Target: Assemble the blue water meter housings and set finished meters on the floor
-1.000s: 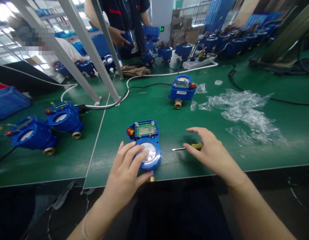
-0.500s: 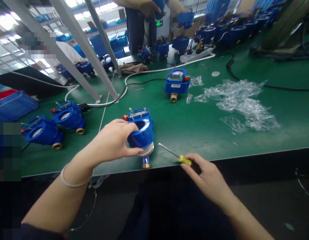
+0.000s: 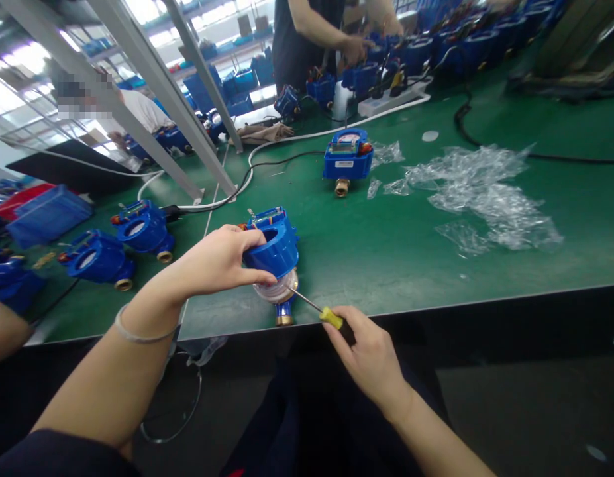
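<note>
A blue water meter point(image 3: 275, 252) with a brass pipe end stands near the front edge of the green bench. My left hand point(image 3: 222, 262) grips its blue housing, fingers in the round opening and thumb on the lower rim. The housing is tilted up off the pale, clear ring point(image 3: 277, 289) beneath it. A screwdriver point(image 3: 331, 318) with a yellow and black handle is in my right hand point(image 3: 369, 354). Its metal tip reaches the ring below the housing; exact contact is hard to make out.
Another blue meter point(image 3: 347, 162) stands farther back, beside crumpled clear plastic bags point(image 3: 485, 192). Two more meters, one a blue meter point(image 3: 144, 228), sit at left near a blue bin point(image 3: 51, 215). Grey posts point(image 3: 152, 86) and a white cable point(image 3: 307, 136) cross the bench. Co-workers handle meters behind.
My right hand has moved left, bringing the screwdriver tip to the ring under the housing. My left hand still holds the housing, now tilted more. The co-worker behind has lowered a hand to the meters.
</note>
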`<act>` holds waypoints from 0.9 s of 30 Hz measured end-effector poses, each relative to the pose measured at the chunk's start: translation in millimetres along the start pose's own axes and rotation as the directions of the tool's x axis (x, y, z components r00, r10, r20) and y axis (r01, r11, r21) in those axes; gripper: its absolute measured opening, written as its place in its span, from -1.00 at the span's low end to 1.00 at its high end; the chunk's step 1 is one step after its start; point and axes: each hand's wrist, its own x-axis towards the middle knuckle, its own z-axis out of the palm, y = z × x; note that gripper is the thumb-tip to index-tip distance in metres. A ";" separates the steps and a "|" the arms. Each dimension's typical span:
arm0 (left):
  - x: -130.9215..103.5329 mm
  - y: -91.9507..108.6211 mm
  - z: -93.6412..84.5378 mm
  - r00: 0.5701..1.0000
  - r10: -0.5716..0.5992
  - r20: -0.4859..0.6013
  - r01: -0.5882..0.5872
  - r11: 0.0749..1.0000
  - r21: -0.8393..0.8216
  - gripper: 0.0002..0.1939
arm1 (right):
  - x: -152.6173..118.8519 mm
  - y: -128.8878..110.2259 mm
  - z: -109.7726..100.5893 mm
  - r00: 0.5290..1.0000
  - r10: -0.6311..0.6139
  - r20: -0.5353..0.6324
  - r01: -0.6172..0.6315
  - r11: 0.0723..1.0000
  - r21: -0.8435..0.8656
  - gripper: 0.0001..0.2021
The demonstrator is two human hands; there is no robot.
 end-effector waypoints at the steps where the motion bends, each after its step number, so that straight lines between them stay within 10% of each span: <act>1: -0.2 -0.2 0.6 1.000 0.005 -0.008 -0.005 1.000 0.003 -0.58 | 0.8 0.0 0.8 1.000 -0.015 -0.007 0.015 1.000 -0.002 -0.90; 10: 0.0 2.1 0.0 1.000 0.023 -0.008 -0.023 0.999 0.049 -0.60 | 6.0 -7.7 -17.3 0.975 -0.181 -0.132 0.206 0.954 0.216 -0.85; 20: 2.7 6.0 -0.5 0.999 0.039 0.002 -0.039 0.998 0.058 -0.60 | 20.5 0.3 -12.2 0.984 -0.157 0.084 0.166 0.979 -0.122 -0.93; 27: 0.3 3.6 -2.5 0.998 0.055 0.019 -0.056 0.998 0.023 -0.63 | 24.0 -13.6 -25.6 0.976 -0.186 -0.118 0.179 0.982 -0.066 -0.88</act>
